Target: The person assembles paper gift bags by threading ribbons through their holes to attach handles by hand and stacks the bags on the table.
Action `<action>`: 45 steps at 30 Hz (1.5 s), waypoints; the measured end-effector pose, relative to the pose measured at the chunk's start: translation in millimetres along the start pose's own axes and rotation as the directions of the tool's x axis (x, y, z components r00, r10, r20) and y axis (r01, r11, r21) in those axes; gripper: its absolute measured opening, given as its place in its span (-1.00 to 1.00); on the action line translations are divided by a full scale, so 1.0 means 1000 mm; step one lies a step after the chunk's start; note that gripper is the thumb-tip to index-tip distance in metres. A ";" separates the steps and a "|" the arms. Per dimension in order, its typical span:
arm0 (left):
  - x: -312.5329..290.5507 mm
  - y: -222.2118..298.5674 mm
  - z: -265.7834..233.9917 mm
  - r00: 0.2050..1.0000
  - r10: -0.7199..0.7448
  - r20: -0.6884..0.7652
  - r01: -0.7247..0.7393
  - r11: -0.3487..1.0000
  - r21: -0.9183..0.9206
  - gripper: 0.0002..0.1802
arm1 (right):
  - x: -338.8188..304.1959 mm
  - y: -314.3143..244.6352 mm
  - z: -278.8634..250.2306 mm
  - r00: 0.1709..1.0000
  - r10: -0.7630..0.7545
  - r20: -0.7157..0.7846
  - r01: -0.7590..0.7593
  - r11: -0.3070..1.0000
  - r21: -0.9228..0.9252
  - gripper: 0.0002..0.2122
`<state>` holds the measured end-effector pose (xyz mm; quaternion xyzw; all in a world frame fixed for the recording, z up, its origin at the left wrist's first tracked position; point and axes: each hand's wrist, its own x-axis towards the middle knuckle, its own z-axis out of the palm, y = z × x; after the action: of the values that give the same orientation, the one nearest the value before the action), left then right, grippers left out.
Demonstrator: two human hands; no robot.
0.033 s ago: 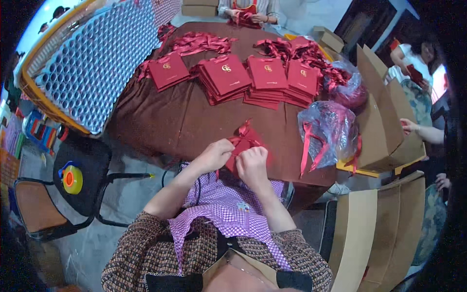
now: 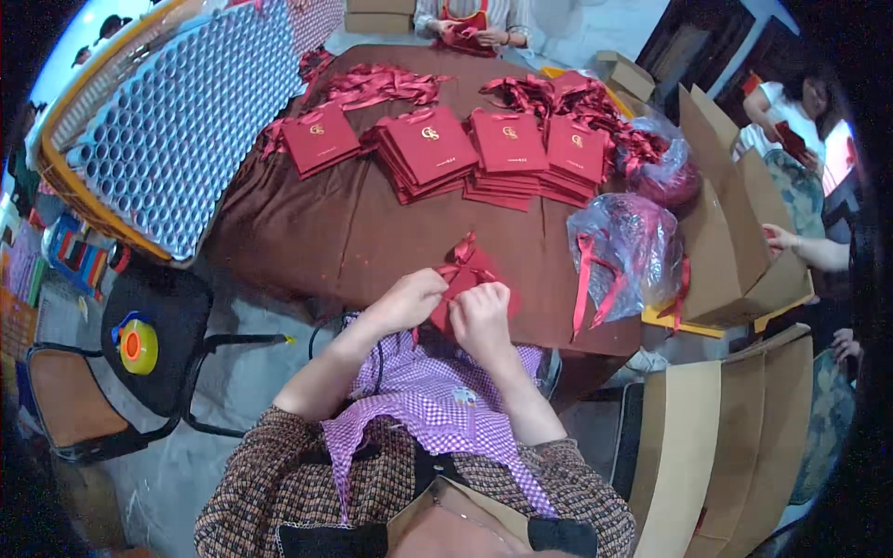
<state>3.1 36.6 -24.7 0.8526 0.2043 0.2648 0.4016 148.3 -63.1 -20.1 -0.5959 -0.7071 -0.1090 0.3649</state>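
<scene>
At the near edge of the brown-covered table, a small dark-red paper bag lies under my hands. A shiny red ribbon is looped at it, its tail pointing away from me. My left hand is closed in a pinch on the ribbon's left side. On the right side, my right hand is curled over the bag, its fingers also pinching the ribbon; the fingertips are partly hidden. Farther back stand several stacks of matching red bags with gold print.
Loose red ribbons lie behind the stacks. A clear plastic bag with red ribbon sits at the right, beside open cardboard boxes. A rack of tubes leans in at the left, above a chair. Co-workers handle red items.
</scene>
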 end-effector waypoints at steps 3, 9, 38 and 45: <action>0.002 0.013 -0.006 0.982 -0.018 0.190 0.015 1.000 0.014 -0.75 | 0.001 -0.009 -0.005 0.999 0.019 0.025 -0.021 0.998 0.061 -0.92; 0.007 0.001 -0.013 0.986 0.072 0.147 -0.067 0.997 -0.041 -0.73 | 0.000 -0.005 -0.004 0.994 0.113 0.013 -0.114 0.990 0.087 -0.90; 0.018 -0.011 -0.077 0.876 -0.465 -0.128 0.360 0.807 -0.469 -0.81 | 0.064 0.035 -0.065 0.648 -0.331 0.686 0.183 0.942 0.282 -0.94; -0.010 -0.004 -0.059 0.850 -0.407 -0.334 0.378 0.913 -0.153 -0.64 | 0.060 0.055 -0.058 0.869 -0.066 0.490 -0.017 0.987 0.163 -0.89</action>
<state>-41.3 67.9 1.0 0.7130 0.4329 0.3361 0.4375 220.2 -36.5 44.1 -0.5633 -0.7908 0.1000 0.2177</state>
